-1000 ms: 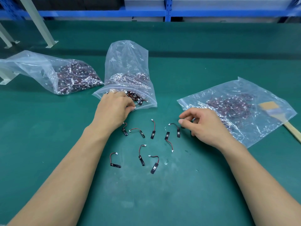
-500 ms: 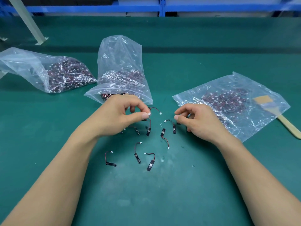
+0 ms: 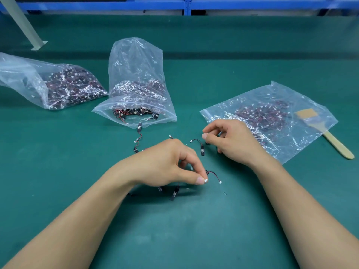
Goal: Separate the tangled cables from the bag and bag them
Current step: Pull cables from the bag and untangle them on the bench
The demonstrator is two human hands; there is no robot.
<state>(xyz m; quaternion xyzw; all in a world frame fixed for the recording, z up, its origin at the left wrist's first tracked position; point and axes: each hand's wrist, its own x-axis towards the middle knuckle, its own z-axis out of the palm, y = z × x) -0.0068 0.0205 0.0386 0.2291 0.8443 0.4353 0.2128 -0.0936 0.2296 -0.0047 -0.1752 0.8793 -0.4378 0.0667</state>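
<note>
A clear bag (image 3: 136, 74) lies open toward me at centre, with tangled red-black cables (image 3: 134, 113) at its mouth. Several loose cables lie on the green mat in front of it, one (image 3: 139, 133) right at the bag's mouth and another (image 3: 201, 147) further right. My left hand (image 3: 165, 166) hovers over these loose pieces and pinches the white connector of one cable (image 3: 212, 173) between thumb and forefinger. More loose cables (image 3: 174, 193) show under this hand. My right hand (image 3: 233, 140) rests with loosely curled fingers at the edge of the flat bag (image 3: 291, 105); I see nothing held in it.
A third bag of cables (image 3: 29, 80) lies at the far left. A wooden-handled brush (image 3: 334, 142) lies partly under the flat bag on the right. A metal frame leg (image 3: 25, 26) stands at the back left, blue shelving behind.
My left hand left the centre bag's mouth, came toward me and to the right, and now pinches a cable connector low over the loose pieces. My right hand barely moved.
</note>
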